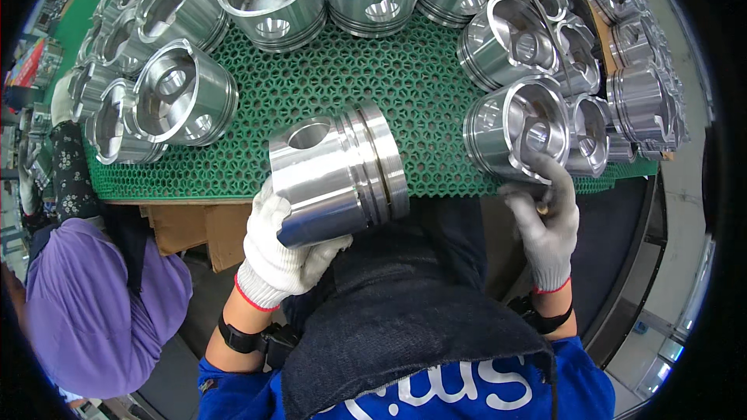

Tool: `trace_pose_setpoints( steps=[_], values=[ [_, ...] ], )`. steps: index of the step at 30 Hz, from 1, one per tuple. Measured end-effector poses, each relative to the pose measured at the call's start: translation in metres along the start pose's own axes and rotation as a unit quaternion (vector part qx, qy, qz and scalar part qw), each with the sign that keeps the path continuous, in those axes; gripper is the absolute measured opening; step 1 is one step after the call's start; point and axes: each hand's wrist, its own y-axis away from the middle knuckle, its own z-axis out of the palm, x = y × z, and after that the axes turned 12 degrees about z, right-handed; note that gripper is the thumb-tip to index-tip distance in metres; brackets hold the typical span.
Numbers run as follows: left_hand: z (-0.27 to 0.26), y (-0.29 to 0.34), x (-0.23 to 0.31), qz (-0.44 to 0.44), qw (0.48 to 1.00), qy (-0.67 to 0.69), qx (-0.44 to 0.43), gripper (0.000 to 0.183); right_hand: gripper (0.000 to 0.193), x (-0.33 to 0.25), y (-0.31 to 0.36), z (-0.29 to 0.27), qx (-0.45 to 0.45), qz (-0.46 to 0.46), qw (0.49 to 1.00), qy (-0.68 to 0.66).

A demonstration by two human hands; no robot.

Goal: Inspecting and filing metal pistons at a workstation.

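**Held piston lies crosswise, crown end toward the right grip**

The piston (pixel 334 179) is raised over the near edge of the green honeycomb worktop (pixel 436 109). The gloved left grip (pixel 282 245) is closed around its lower left side, fingers spread no wider than the metal between them. Its long axis runs left to right, the right end slightly farther from the body; the ring grooves sit at that end, and the pin hole faces up near the other.

The right grip (pixel 548 225) is well apart, to the piston's right, half curled around a small brass-coloured piece (pixel 542 208) whose kind cannot be made out. Its forefinger reaches across a standing piston (pixel 486 136) on the worktop; whether it touches cannot be told. The left grip is plainly the nearer to the raised piston.
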Motion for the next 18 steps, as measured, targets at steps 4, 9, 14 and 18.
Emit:
trace_pose_setpoints(
  steps=[4, 9, 14, 18],
  values=[
    [0.006, 0.005, 0.000, -0.069, 0.996, 0.050, 0.025, 0.035, 0.028, -0.001, -0.007, -0.003, 0.007, -0.018, 0.996, 0.085],
    [0.006, 0.004, -0.003, -0.014, 0.999, 0.024, 0.043, 0.032, 0.030, -0.008, -0.017, 0.002, -0.060, -0.130, 0.982, 0.125],
    [-0.001, -0.006, 0.002, 0.025, 1.000, -0.003, 0.019, 0.026, 0.027, -0.033, -0.041, 0.038, -0.061, -0.184, 0.964, 0.179],
    [-0.019, -0.016, 0.015, -0.107, 0.968, 0.213, 0.076, 0.046, 0.032, -0.045, -0.051, 0.043, -0.068, -0.229, 0.952, 0.192]
  ],
)
